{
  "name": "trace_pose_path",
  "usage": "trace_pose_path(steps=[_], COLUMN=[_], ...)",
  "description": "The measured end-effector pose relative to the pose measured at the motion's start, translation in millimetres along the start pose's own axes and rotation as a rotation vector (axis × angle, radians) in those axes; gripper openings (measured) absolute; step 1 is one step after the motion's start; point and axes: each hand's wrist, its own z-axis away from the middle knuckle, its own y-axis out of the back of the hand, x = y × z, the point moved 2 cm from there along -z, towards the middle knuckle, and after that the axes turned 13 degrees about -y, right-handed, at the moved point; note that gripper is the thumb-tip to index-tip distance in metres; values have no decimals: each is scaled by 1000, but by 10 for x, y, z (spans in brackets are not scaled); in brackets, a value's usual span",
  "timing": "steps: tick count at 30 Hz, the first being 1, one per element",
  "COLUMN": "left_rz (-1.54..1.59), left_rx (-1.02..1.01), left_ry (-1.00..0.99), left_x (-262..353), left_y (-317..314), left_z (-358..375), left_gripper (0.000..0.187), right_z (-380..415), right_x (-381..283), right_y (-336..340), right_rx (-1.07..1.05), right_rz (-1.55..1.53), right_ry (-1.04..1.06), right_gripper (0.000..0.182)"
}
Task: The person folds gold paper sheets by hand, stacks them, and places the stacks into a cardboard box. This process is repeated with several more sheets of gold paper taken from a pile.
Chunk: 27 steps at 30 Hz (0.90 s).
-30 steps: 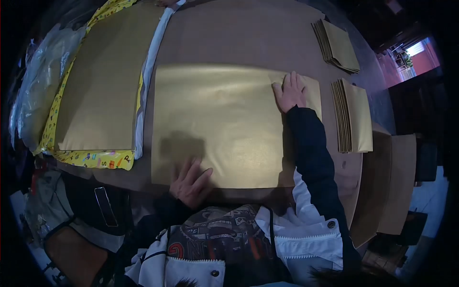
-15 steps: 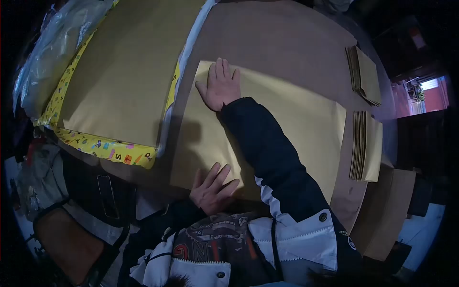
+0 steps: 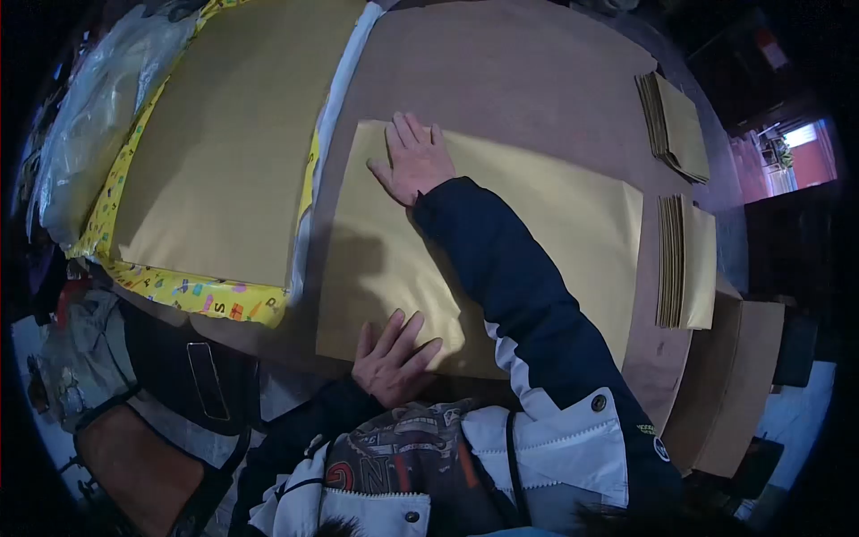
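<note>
A large sheet of gold-brown kraft paper [image 3: 537, 233] lies in front of me on the brown tabletop. My right hand [image 3: 415, 163] rests flat on its far left corner, fingers out and thumb apart, with my arm stretched across the sheet. Lower down, at the near edge, my left hand [image 3: 394, 360] presses on the paper with its fingers spread. Small creases show in the paper just beyond those fingers. Neither hand grips anything.
To the left lies a stack of brown paper [image 3: 233, 134] in yellow printed wrapping [image 3: 192, 291], beside clear plastic [image 3: 107, 116]. Two folded paper bundles [image 3: 684, 264] sit at the right edge, above a cardboard box [image 3: 738, 385]. A phone [image 3: 208, 380] lies on a dark chair at lower left.
The view has shifted slightly. Both hands stay on the sheet in nearly the same places, and the right hand's fingers tilt slightly more to the left.
</note>
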Motion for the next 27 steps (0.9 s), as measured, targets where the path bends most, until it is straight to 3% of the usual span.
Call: trace_pose_path(steps=[18,23,27], left_rz=[38,23,9], left_rx=[-186,-140,-113], left_ry=[38,31,11], left_x=[8,6,0], left_y=[1,-57,-34], left_z=[-12,27,32], left_gripper=[56,55,54], right_z=[1025,1200,1097], right_x=[2788,3076,2880], right_y=[740,845,775], right_rx=[64,74,92], right_rz=[161,159,197], right_ry=[-600,-830,-857], right_gripper=[79,82,84])
